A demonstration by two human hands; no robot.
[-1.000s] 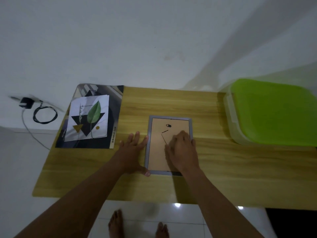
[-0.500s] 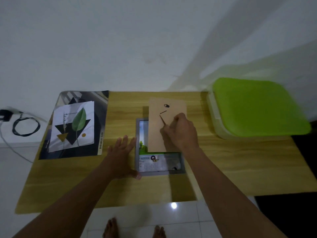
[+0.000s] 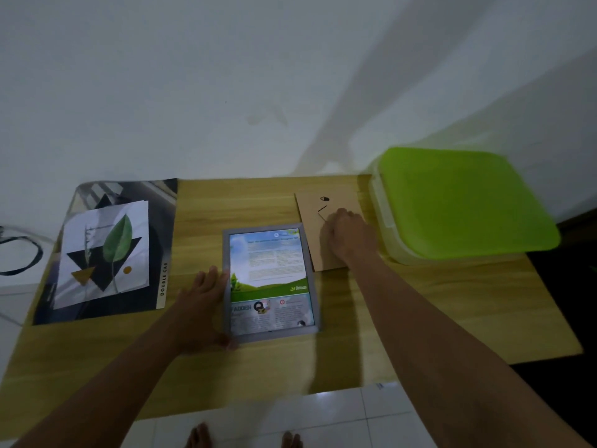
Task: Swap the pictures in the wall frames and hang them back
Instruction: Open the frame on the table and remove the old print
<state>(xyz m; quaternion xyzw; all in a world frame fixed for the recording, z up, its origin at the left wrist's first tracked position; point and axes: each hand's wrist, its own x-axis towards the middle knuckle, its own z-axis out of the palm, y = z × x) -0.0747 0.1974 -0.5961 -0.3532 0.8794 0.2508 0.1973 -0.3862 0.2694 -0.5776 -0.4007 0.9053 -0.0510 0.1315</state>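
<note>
A grey picture frame (image 3: 226, 250) lies face down on the wooden table (image 3: 420, 312), its back uncovered, with a printed page (image 3: 269, 273) showing a green landscape inside it. My left hand (image 3: 202, 305) rests flat against the frame's left edge, fingers spread. The brown backing board (image 3: 332, 202) lies on the table to the right of the frame. My right hand (image 3: 350, 236) is on the board, fingers closed at its wire stand. A leaf print (image 3: 103, 253) lies on a dark poster (image 3: 161, 202) at the left.
A green-lidded plastic box (image 3: 462, 202) takes up the table's far right corner, close to the board. A white wall stands right behind the table. A black cable (image 3: 22, 253) lies on the floor at the left. My bare feet show below the table's front edge.
My right hand lifted the backing board out of the frame and carried it right, down onto the table. The printed page is now uncovered. My left hand stayed at the frame's left edge.
</note>
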